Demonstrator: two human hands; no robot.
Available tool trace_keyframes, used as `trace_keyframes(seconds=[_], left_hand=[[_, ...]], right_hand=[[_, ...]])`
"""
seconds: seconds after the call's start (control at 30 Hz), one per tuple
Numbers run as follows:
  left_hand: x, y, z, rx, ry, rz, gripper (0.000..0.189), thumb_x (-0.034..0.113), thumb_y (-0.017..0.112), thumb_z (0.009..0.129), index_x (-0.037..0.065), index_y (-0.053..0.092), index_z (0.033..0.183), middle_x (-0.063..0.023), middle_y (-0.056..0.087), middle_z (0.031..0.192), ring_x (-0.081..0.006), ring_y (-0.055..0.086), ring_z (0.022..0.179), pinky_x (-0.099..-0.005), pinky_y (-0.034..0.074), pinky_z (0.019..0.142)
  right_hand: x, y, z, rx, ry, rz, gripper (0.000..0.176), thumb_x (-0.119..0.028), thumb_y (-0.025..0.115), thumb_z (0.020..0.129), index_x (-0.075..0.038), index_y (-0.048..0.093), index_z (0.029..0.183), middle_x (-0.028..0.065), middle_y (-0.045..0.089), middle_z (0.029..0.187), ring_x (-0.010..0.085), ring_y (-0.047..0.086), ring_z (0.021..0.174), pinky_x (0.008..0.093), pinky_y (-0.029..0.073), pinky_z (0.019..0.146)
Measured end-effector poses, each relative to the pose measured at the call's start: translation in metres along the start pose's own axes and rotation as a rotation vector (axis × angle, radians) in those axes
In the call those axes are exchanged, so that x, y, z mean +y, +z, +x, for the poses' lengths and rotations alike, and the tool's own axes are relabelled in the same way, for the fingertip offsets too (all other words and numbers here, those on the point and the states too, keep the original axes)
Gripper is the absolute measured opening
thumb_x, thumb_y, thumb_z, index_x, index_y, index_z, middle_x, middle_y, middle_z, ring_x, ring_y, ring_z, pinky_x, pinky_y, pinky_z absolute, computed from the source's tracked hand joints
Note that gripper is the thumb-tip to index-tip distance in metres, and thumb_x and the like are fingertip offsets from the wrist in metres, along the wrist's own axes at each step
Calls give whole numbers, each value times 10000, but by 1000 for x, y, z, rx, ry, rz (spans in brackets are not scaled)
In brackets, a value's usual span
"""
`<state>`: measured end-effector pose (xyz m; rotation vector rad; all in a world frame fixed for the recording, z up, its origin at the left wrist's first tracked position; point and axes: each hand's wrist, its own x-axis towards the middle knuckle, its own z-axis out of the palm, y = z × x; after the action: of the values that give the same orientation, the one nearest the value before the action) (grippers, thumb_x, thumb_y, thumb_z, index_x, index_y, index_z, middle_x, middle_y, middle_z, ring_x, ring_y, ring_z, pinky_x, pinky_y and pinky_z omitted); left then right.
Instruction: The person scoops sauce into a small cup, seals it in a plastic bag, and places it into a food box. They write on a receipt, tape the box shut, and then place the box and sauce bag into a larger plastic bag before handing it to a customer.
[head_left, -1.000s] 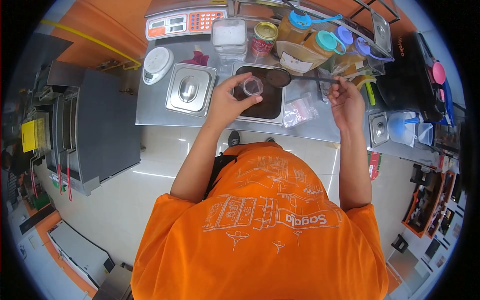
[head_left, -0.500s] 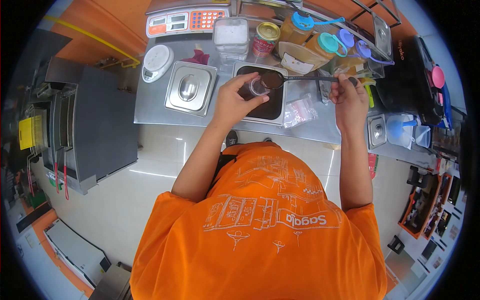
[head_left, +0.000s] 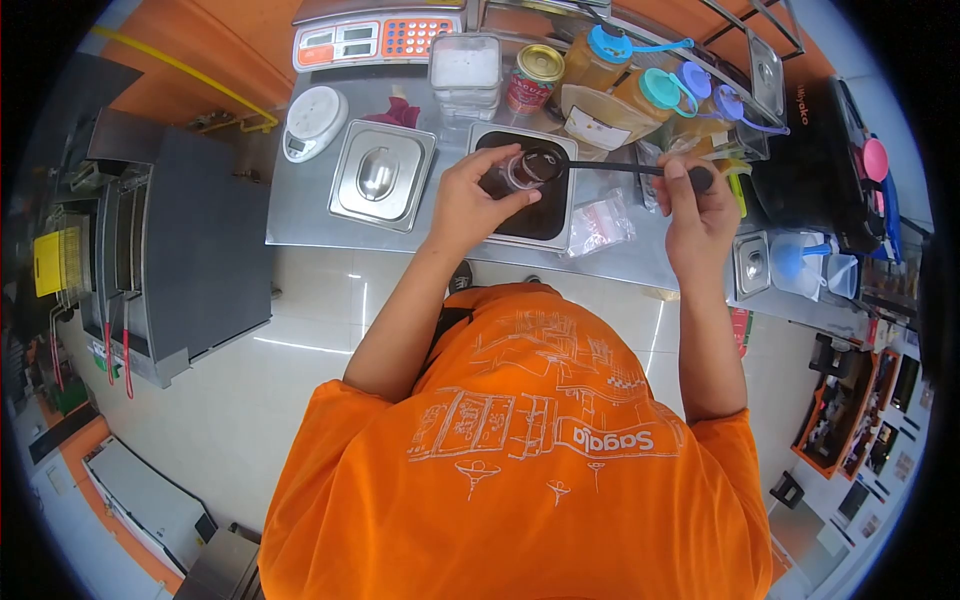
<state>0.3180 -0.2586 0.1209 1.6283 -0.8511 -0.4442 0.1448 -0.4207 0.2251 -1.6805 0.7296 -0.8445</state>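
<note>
My left hand [head_left: 478,198] grips a small clear plastic cup [head_left: 514,176] between thumb and fingers, over a rectangular steel pan [head_left: 562,222] of dark brown sauce [head_left: 536,216]. In my right hand [head_left: 694,200] is the long black handle of a ladle [head_left: 612,166], fingers wrapped near its end. The ladle's bowl is tilted at the cup's rim and overlaps it in this view. Dark liquid shows inside the cup. A steel lid [head_left: 376,178] with a recessed grip lies to the left of the pan.
A round white scale [head_left: 316,114] and a larger price scale [head_left: 380,42] stand at the left and back. Behind the pan are stacked clear containers [head_left: 466,66], a red can [head_left: 534,78] and capped bottles [head_left: 598,52]. A plastic bag [head_left: 602,226] lies right of the pan.
The ladle's bowl has tipped toward the cup, and dark liquid now shows in the cup. My right hand has turned with the handle; my left hand has stayed nearly still.
</note>
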Motion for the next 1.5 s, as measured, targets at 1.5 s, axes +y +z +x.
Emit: trace_keyframes(seconds=[1.5], left_hand=[[-34, -59, -7, 226, 116, -406, 668, -84, 834, 674, -41, 570, 1286, -157, 673, 1156, -226, 622, 1101, -355, 474, 994]], right_hand=[[75, 47, -24, -547, -471, -273, 96, -20, 662, 842, -3, 649, 936, 146, 630, 870, 346, 614, 838, 413, 510, 720]])
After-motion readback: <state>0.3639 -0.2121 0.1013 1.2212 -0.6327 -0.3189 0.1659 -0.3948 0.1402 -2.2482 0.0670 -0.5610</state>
